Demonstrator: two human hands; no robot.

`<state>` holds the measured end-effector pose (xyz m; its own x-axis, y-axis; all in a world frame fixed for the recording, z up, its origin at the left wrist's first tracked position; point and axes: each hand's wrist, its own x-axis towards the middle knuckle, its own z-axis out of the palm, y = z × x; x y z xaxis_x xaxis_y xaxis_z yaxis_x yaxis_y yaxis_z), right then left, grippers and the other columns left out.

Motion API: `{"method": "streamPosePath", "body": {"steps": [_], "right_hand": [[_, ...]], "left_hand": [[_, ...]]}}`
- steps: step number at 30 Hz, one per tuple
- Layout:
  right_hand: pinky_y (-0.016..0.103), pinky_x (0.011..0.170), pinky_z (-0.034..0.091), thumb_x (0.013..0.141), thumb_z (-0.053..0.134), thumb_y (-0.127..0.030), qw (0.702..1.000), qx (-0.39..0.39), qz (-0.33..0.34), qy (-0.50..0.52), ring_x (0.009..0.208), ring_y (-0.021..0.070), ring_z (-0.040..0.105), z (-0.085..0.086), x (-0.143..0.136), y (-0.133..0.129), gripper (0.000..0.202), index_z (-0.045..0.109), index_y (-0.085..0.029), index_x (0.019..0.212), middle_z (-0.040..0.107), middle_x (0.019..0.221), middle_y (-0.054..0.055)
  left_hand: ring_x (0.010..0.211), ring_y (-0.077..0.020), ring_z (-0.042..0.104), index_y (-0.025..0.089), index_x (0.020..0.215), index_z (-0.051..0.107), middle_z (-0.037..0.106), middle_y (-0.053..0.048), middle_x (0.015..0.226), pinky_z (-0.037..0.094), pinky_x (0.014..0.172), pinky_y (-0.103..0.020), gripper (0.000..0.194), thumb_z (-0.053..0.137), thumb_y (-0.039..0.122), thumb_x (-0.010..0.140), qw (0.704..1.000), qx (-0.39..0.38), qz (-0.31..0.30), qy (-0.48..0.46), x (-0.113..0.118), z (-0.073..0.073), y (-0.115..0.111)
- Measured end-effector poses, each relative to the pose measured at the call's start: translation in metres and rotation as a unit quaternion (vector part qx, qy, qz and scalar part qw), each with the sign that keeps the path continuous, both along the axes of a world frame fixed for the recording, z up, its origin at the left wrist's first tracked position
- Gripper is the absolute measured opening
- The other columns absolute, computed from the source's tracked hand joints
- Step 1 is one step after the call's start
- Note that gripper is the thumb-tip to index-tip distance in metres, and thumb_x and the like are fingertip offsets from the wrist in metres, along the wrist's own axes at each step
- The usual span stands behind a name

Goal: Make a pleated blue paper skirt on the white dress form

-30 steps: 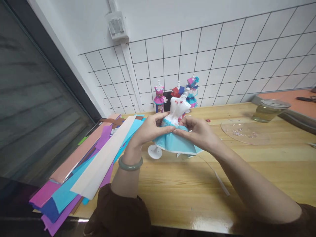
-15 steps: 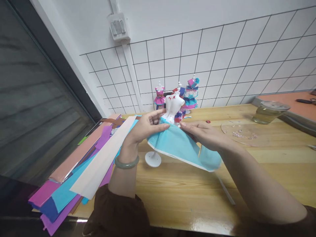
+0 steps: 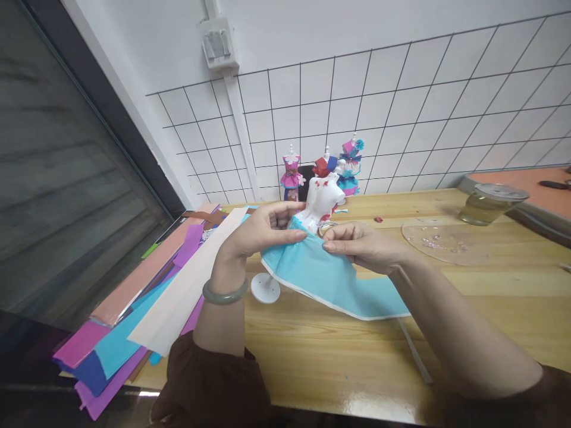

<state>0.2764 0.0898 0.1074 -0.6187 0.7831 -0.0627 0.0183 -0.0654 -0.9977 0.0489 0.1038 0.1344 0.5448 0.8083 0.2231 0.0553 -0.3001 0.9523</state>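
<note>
A small white dress form (image 3: 322,199) with red marks near its top is tilted in front of me, its round white base (image 3: 266,288) showing below. Light blue crepe paper (image 3: 319,276) with a white lower edge wraps its waist and trails off to the right. My left hand (image 3: 267,232) is closed round the waist, its thumb pressing the paper against the form. With thumb and forefinger, my right hand (image 3: 357,244) pinches the paper's upper edge just right of the waist.
Coloured crepe paper strips (image 3: 169,291) lie piled on the left. Dressed miniature forms (image 3: 292,172) stand by the wall grid. At right are a clear round plate (image 3: 446,241) with small beads, a cup of yellowish liquid (image 3: 493,205) and an orange mat (image 3: 526,178). A thin white strip (image 3: 414,351) lies in front.
My right fingers have gone from lying along the paper to pinching its upper edge. The dress form leans further right, and the paper's loose end is spread further right.
</note>
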Motion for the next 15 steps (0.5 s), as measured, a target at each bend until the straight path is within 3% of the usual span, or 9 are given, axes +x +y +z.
{"method": "streamPosePath", "body": {"steps": [6,12,15], "right_hand": [[0.021,0.055,0.038,0.058,0.083,-0.029,1.000,0.004,0.012,0.018,0.064,0.0084,0.049,0.0029,-0.0029,-0.0022,0.035,0.053,-0.019,0.075,0.051,0.069,-0.005],[0.021,0.051,0.034,0.075,0.069,-0.043,0.999,-0.024,0.023,0.012,0.059,0.0077,0.044,-0.0005,-0.0020,-0.0021,0.027,0.061,-0.018,0.076,0.050,0.067,-0.004],[0.021,0.051,0.033,0.075,0.070,-0.041,1.000,-0.011,0.010,0.009,0.059,0.0072,0.043,-0.0010,-0.0024,-0.0020,0.025,0.062,-0.017,0.073,0.049,0.067,-0.003]], "left_hand": [[0.106,-0.0240,0.056,0.021,0.123,0.058,0.063,-0.010,0.116,0.045,0.089,-0.039,0.063,0.078,0.027,0.064,0.999,0.032,0.006,0.028,-0.0016,-0.0003,0.0005],[0.111,-0.0237,0.053,0.021,0.123,0.058,0.057,-0.011,0.126,0.042,0.092,-0.039,0.062,0.077,0.027,0.065,0.997,0.063,-0.006,0.046,0.0011,0.0013,0.0000],[0.107,-0.0223,0.055,0.021,0.122,0.059,0.060,-0.010,0.121,0.043,0.089,-0.036,0.062,0.078,0.027,0.063,0.997,0.064,-0.001,0.050,0.0019,0.0009,0.0005]]}}
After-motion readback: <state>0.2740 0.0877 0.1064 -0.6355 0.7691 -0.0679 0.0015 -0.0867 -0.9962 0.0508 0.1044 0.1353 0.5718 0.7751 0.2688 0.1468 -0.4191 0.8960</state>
